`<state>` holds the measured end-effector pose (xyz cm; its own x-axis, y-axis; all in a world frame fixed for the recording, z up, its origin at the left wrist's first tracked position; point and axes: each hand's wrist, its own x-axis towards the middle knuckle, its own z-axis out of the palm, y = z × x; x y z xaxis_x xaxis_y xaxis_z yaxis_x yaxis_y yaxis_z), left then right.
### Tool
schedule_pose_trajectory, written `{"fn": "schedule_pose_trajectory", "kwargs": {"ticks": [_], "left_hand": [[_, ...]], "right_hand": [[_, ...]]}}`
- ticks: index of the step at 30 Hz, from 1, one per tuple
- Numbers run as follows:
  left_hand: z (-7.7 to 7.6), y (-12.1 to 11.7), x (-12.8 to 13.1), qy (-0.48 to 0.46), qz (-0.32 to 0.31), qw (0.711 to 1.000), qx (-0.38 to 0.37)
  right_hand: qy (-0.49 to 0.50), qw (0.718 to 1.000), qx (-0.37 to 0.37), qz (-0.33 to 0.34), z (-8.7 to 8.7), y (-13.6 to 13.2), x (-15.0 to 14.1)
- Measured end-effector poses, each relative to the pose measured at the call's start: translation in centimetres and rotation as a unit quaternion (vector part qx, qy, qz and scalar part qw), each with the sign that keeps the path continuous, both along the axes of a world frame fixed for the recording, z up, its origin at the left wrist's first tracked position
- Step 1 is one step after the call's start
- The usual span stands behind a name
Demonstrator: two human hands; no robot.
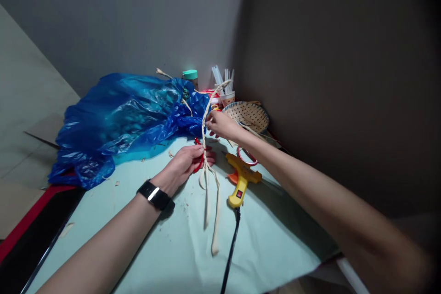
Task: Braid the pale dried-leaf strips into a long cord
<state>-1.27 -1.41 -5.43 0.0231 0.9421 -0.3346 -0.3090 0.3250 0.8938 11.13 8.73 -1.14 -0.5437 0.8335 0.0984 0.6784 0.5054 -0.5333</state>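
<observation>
A pale braid of flat fibre strips runs upward from my left hand, its top end leaning right. Thumb and fingers of that hand pinch it near its lower end, where loose strips hang down over the table. A red curved thing lies at the same hand, partly covered, so its kind is unclear. Higher up, my right hand has its fingertips pinched at the side of the braid. Just right of my left hand lies a yellow glue gun.
A blue plastic bag bulges across the back left of the pale green covered table. Behind my right hand are a woven basket, a cup of clear sticks and a green-lidded jar. A red-rimmed ring lies beside the glue gun. Walls close the corner.
</observation>
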Motion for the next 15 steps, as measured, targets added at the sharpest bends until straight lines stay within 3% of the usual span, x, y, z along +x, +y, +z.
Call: {"fn": "schedule_pose_trajectory", "kwargs": {"ticks": [3,8,12,15], "left_hand": [[0.0,-0.8,-0.2,-0.015,-0.014,1.000,0.022],[0.0,-1.6,-0.1,-0.006,0.003,0.998,0.057],[0.2,-2.0,-0.3,0.012,0.019,0.997,0.068],[0.3,-2.2,-0.4,0.020,0.017,0.997,0.076]], "right_hand": [[-0.022,0.999,0.005,0.038,-0.2,-3.3,2.1],[-0.024,0.997,0.008,0.067,-2.1,-8.6,3.3],[0.022,0.998,0.012,0.050,-3.0,-10.2,3.1],[0.057,0.996,-0.036,0.053,-3.3,-10.0,3.1]]}}
